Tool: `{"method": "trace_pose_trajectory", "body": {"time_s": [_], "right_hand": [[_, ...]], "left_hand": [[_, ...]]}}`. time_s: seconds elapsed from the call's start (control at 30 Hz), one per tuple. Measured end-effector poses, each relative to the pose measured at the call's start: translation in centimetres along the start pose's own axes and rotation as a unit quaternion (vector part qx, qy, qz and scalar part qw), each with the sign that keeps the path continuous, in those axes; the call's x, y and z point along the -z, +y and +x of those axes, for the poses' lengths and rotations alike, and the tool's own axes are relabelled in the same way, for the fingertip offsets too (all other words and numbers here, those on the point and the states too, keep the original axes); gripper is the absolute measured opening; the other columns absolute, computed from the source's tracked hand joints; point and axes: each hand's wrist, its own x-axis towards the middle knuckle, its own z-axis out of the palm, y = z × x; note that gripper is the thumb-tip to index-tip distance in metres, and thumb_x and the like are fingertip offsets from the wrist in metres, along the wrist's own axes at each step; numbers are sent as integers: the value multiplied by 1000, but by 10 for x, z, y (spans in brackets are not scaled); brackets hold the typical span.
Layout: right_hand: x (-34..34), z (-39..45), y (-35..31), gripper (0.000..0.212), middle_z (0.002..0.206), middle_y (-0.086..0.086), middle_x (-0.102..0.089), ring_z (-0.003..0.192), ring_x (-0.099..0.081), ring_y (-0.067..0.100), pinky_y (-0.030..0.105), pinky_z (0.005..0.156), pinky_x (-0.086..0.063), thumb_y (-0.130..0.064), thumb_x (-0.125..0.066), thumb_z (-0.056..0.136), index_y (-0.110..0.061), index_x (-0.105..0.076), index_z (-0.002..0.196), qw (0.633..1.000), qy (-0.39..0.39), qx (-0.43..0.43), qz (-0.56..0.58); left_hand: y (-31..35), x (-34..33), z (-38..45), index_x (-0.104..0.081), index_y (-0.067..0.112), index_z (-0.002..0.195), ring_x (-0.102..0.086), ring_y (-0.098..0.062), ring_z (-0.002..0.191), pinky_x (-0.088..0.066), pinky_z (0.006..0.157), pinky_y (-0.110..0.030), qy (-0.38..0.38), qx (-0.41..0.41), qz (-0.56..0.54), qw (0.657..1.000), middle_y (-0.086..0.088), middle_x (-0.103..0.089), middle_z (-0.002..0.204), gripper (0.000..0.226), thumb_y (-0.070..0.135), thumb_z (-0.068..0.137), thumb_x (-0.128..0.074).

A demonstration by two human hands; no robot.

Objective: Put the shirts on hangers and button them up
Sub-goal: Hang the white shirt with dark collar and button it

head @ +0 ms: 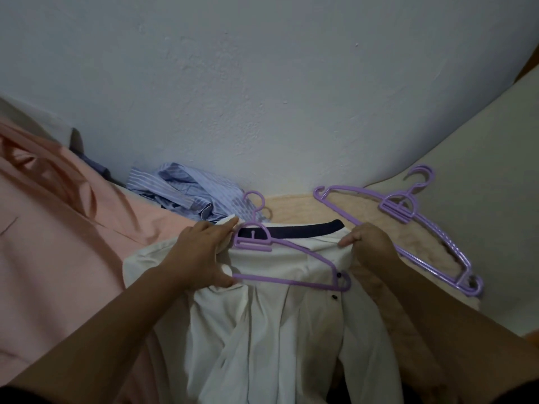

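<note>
At lower centre a white shirt (280, 330) lies open; the left hand (201, 255) grips its collar and a purple hanger (291, 258), the right hand (370, 243) pinches the collar's other side. Farther right lie spare hangers (408, 228); upper left, a striped shirt (186, 188) and pink shirt (58, 214).

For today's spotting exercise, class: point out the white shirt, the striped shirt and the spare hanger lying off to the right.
white shirt (271, 330), head view, on its front panel below the collar.
striped shirt (186, 186), head view, on its crumpled middle.
spare hanger (420, 237), head view, on its long sloping arm.
</note>
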Motion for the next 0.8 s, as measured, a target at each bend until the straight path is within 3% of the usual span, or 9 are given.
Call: {"method": "trace_pose_trajectory", "body": {"time_s": [0.07, 0.13, 0.2, 0.27, 0.33, 0.43, 0.53, 0.7, 0.8], "right_hand": [[-5, 4, -4, 30, 117, 25, -59, 105, -55, 40, 27, 88, -48, -1, -68, 80, 8, -63, 108, 998, 2, -56, -38], [-5, 1, -2, 28, 112, 19, -59, 88, -57, 34, 39, 86, -48, -6, -67, 82, 6, -63, 107, 997, -19, -70, -31], [1, -3, 3, 33, 97, 13, -58, 76, -55, 24, 37, 79, -47, -17, -62, 88, 4, -62, 114, 996, -52, -71, -23], [7, -6, 7, 36, 99, 11, -60, 84, -58, 24, 38, 80, -49, -28, -61, 90, -3, -62, 116, 993, -71, -88, 37], [13, -6, 11, 21, 94, 3, -64, 84, -62, 19, 38, 80, -49, -32, -51, 96, -14, -61, 101, 980, -110, -100, 135], [17, -4, 17, 30, 70, -1, -67, 61, -64, 13, 33, 62, -45, -31, -44, 99, -11, -59, 83, 966, -145, -111, 183], [16, -6, 18, 21, 97, 12, -70, 85, -66, 26, 36, 65, -50, -17, -55, 93, -1, -65, 104, 967, -134, -121, 178], [12, -8, 6, 18, 98, 15, -71, 83, -68, 27, 36, 68, -52, -11, -55, 91, 0, -65, 101, 965, -142, -112, 192], [11, -4, 0, 26, 101, 16, -70, 88, -68, 29, 38, 73, -55, -13, -62, 87, 2, -63, 107, 969, -101, -100, 203]], "left_hand": [[3, 0, -2, -22, 25, 152, -44, -23, 111, -36, 85, -34, 14, 9, -20, 1000, 1, -57, 129, 127, 77, 42, -58], [4, -2, -5, -21, 28, 151, -44, -21, 111, -36, 86, -33, 20, 23, -73, 997, 4, -56, 131, 127, 75, 40, -62], [1, -3, -10, -18, 32, 151, -42, -20, 113, -35, 90, -32, 20, 44, -129, 991, 5, -54, 135, 127, 73, 39, -63], [-2, -3, -13, -15, 34, 151, -40, -19, 113, -35, 91, -31, 17, 63, -159, 985, 2, -52, 135, 128, 73, 39, -63], [-3, -2, -15, -12, 36, 149, -40, -18, 112, -35, 90, -30, 16, 63, -162, 985, 2, -52, 135, 126, 73, 40, -62], [-7, -2, -16, -8, 39, 145, -42, -19, 111, -33, 88, -26, 34, 68, -146, 986, 5, -54, 134, 124, 73, 40, -62], [-13, -3, -15, -10, 38, 150, -41, -20, 114, -35, 88, -27, 36, 81, -111, 990, -2, -55, 130, 128, 74, 40, -64], [-16, 1, -14, -17, 30, 152, -40, -21, 117, -37, 90, -30, 14, 70, -103, 992, -5, -53, 131, 127, 69, 42, -65], [-14, 5, -13, -23, 26, 152, -42, -21, 114, -36, 87, -28, -13, 53, -85, 995, -5, -54, 126, 125, 70, 41, -62]]}}
